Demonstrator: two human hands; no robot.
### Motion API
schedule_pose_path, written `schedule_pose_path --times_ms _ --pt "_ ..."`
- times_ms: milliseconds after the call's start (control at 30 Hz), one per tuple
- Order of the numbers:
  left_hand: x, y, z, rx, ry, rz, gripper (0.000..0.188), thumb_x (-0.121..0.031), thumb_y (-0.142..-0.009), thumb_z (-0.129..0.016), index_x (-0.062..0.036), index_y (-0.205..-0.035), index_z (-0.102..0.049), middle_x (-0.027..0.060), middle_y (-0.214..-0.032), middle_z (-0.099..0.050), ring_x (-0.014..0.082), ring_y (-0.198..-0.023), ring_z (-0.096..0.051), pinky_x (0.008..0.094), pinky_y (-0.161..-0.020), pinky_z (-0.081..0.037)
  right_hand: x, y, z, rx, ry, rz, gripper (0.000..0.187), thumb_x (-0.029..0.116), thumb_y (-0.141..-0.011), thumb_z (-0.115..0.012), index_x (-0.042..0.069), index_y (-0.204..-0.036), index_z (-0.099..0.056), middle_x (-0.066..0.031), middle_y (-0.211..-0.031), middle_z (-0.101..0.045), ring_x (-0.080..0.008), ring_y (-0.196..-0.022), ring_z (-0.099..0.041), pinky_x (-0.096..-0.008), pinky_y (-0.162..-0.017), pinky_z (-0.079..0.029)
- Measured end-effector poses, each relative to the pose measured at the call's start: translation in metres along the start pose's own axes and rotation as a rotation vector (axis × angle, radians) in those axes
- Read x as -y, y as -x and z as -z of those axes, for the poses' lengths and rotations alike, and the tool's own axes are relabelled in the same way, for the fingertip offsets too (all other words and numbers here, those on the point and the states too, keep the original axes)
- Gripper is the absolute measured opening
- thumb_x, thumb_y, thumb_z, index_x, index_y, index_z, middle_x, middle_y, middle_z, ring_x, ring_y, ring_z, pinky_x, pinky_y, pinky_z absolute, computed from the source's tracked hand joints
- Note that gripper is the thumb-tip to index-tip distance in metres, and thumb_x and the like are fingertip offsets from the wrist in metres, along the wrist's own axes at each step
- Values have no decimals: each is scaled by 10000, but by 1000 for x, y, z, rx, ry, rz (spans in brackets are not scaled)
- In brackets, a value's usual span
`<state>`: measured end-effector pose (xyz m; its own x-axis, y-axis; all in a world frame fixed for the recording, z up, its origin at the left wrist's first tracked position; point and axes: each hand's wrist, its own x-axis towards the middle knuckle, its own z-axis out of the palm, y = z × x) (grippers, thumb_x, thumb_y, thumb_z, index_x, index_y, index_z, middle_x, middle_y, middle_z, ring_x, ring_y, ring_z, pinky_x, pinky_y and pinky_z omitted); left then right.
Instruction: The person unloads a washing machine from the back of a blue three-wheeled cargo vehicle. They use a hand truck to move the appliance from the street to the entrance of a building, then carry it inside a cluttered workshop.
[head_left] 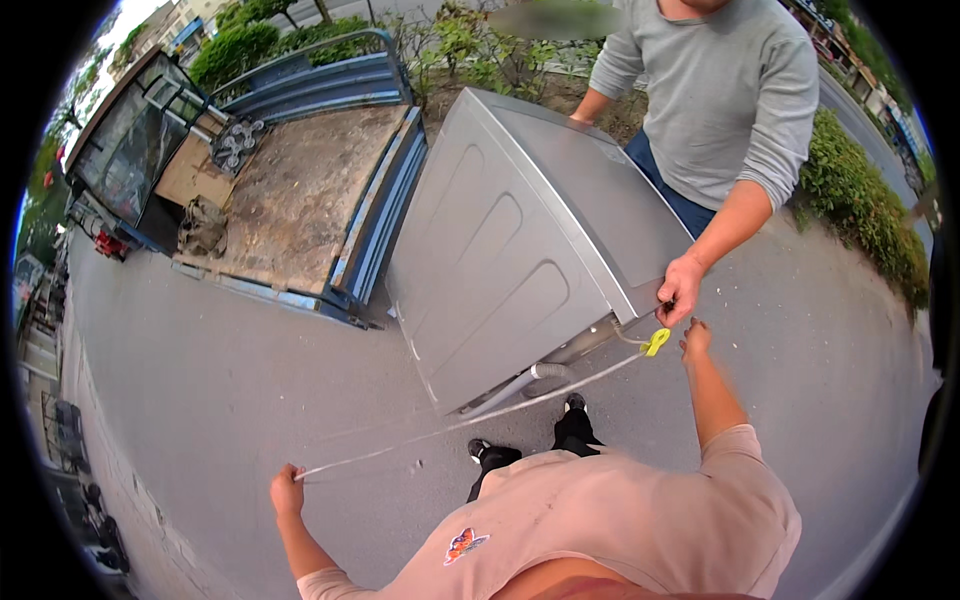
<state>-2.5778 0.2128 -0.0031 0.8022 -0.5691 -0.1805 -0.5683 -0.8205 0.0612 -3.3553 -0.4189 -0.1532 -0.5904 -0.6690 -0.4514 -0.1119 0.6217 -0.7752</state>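
Observation:
A grey washing machine (480, 250) stands tilted in front of me, a ribbed drain hose (545, 371) showing at its lower edge. My left hand (287, 490), out at the lower left, is closed on the end of a thin pale cord (430, 436). The cord runs taut across to a bright yellow tie (656, 342) by the machine's near right corner. My right hand (697, 341) is just right of that tie, fingers apart, with nothing visible in it. Directly above it, a co-worker's hand (682, 287) grips the machine's corner.
A blue flatbed cart (360, 220) with a worn floor stands at the left, a sack (203, 228) and a dark metal part (236, 145) on it. The co-worker in a grey top (715, 90) is behind the machine. Hedges (865, 205) border the grey pavement (200, 380).

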Motion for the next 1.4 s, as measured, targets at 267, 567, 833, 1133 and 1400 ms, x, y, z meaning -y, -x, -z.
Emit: schedule_pose_path --times_ms 267,567,833,1133,1400 --pt "-32 51 -4 -70 489 -25 272 -164 -893 -696 52 -788 -569 152 -607 -465 227 -574 -411 407 -546 -373 26 341 79 407 112 961 205 53 -867 -652 -2 -1063 -623 -86 -945 -626 -175 -845 -625 -294 -770 -510" --pt "-264 154 238 -112 454 -756 250 -201 -897 -719 0 -833 -583 162 -626 -531 322 -548 -476 386 -521 -408 133 492 111 554 230 1765 856 294 -816 -764 1 -1489 -322 -207 -1554 -319 -392 -1419 -360 -526 -1122 -338" --pt "-355 118 309 -508 -41 -1307 312 -335 -882 -697 -104 -754 -531 75 -659 -543 294 -614 -591 414 -538 -454 192 470 132 620 98 1775 796 191 -837 -740 43 -1504 -333 -186 -1580 -298 -410 -1348 -451 -432 -1019 -475" --pt "-476 -89 434 -984 -594 -1564 192 -359 -889 -668 -181 -891 -596 -7 -879 -574 165 -944 -587 341 -812 -420 111 487 127 650 170 1321 638 55 -860 -673 -15 -1445 -428 -185 -1521 -401 -262 -1123 -641 -390 -968 -496" --pt "-575 -275 450 -1103 -368 -1137 242 -144 -859 -667 -223 -1087 -688 55 -1125 -607 247 -1083 -624 413 -816 -549 11 522 72 313 106 831 636 -29 -852 -630 2 -1459 -439 -181 -1513 -424 -233 -1083 -649 -356 -910 -516"
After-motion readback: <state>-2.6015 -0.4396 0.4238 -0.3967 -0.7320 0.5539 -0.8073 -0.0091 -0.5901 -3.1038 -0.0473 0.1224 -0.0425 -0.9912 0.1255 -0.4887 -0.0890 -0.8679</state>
